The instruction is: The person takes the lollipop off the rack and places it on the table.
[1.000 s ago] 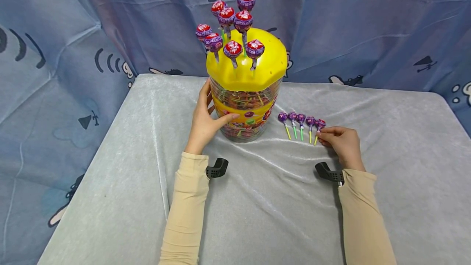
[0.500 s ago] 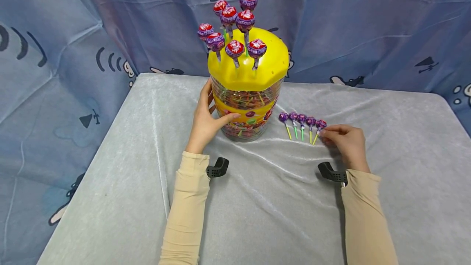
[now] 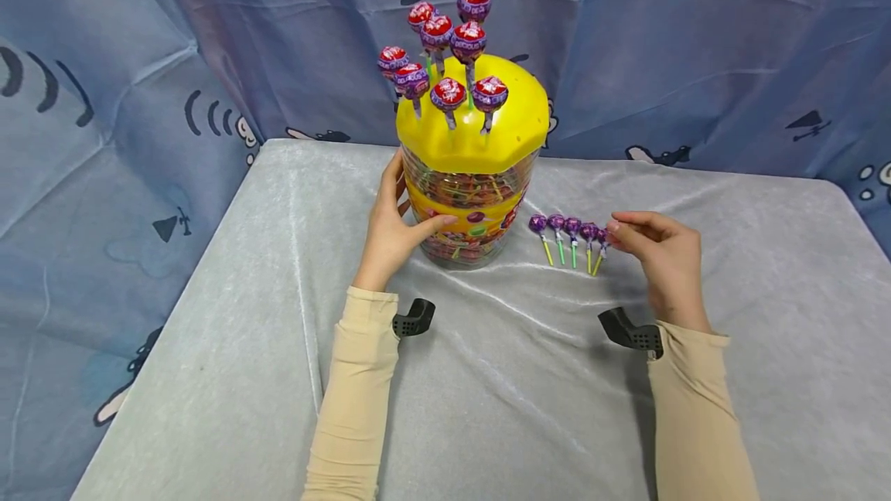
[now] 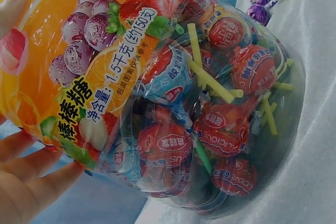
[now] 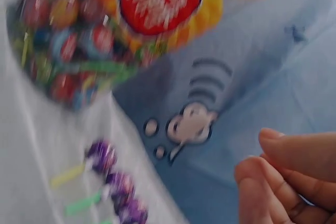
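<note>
A clear candy jar (image 3: 466,185) with a yellow lid (image 3: 511,118) stands upright on the table, full of wrapped lollipops. My left hand (image 3: 393,234) grips its left side, thumb across the orange label (image 4: 84,51) and fingers round the side. Several lollipops (image 3: 469,41) in purple and red wrappers stick up from the lid. On the cloth to the right of the jar lies a row of purple lollipops (image 3: 572,226) with yellow and green sticks pointing toward me. My right hand (image 3: 668,261) hovers at the row's right end, thumb and forefinger near each other with nothing between them.
A grey-white velvety cloth (image 3: 487,408) covers the table. Behind it hangs a blue printed curtain (image 3: 661,45), close to the table's back edge. A black wrist mount (image 3: 415,318) sits on the left arm, and another mount (image 3: 629,331) on the right.
My right hand has let go of the rightmost lollipop in the row and risen slightly up and to the right. That lollipop's stick now slants more. The left hand stays on the jar.
</note>
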A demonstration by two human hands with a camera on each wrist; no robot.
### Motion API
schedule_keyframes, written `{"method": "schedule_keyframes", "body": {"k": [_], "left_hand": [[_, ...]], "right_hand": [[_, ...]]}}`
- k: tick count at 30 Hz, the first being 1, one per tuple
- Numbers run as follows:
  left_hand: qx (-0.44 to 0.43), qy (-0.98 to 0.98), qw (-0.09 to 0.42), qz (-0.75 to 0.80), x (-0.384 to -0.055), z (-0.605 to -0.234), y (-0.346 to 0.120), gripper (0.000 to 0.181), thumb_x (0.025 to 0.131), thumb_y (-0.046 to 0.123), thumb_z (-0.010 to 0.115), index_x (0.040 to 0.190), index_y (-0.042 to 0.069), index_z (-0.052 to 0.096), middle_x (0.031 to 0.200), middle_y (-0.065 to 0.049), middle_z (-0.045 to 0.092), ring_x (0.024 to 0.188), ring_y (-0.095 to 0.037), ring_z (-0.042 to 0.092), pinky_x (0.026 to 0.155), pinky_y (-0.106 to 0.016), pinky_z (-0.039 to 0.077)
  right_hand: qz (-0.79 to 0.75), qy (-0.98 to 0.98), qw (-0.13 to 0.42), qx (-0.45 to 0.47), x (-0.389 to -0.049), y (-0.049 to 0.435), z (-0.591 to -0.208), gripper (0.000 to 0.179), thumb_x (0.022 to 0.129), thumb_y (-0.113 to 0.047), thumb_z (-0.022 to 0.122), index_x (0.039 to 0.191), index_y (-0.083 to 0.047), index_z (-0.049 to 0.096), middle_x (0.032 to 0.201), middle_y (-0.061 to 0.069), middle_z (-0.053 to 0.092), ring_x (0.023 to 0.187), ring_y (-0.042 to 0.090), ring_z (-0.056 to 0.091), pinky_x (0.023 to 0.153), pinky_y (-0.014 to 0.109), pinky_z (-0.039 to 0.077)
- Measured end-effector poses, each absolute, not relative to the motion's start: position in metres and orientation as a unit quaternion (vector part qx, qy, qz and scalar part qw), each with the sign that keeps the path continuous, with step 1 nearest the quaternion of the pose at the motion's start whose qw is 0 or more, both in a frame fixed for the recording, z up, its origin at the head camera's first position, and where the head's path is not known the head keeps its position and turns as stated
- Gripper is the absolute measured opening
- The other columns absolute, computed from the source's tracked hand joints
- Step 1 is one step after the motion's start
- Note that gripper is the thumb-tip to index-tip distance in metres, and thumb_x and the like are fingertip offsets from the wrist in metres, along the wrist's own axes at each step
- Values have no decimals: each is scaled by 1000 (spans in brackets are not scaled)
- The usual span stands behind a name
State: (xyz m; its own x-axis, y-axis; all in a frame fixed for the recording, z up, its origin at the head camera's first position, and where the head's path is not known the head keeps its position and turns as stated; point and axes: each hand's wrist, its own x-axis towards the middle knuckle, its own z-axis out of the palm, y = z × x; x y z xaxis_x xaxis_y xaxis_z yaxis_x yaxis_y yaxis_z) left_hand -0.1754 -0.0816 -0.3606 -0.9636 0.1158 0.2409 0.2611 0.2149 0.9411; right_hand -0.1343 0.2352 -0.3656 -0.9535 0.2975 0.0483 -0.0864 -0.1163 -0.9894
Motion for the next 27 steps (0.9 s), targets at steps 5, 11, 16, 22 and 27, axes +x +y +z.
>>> {"method": "schedule_keyframes", "body": {"k": [5,11,16,22,27], "left_hand": [[-119,-781,58,-610,-176,-361,-80,99,78,19,80,152,21,14,153,-2,24,137,-21,28,107,-39,33],[-115,-780,60,-612,-176,-361,-81,99,78,18,79,153,20,14,153,-3,24,137,-20,28,107,-38,33],[-116,-781,60,-611,-176,-361,-82,99,78,18,79,152,19,14,153,-3,23,137,-20,28,107,-38,33],[-116,-781,60,-611,-176,-362,-82,99,78,18,79,152,19,14,153,-3,23,137,-20,28,108,-39,32],[-114,-781,59,-611,-176,-361,-82,101,77,18,80,153,20,14,153,-3,23,137,-20,28,108,-38,32]], "right_hand": [[746,-647,148,-50,-132,216,-345,15,78,7,72,92,4,73,76,3,70,66,13,67,64,20,55],[737,-653,174,3,-133,183,-315,18,77,5,74,95,9,71,81,8,69,68,17,66,67,23,56],[736,-650,178,59,-134,158,-292,20,77,5,74,95,11,69,83,11,69,70,20,65,67,24,55],[724,-657,179,109,-137,133,-273,18,79,4,73,96,8,70,87,11,68,72,21,63,70,25,55],[722,-655,183,130,-140,119,-263,17,79,4,73,96,5,72,88,11,69,76,22,64,73,25,54]]}}
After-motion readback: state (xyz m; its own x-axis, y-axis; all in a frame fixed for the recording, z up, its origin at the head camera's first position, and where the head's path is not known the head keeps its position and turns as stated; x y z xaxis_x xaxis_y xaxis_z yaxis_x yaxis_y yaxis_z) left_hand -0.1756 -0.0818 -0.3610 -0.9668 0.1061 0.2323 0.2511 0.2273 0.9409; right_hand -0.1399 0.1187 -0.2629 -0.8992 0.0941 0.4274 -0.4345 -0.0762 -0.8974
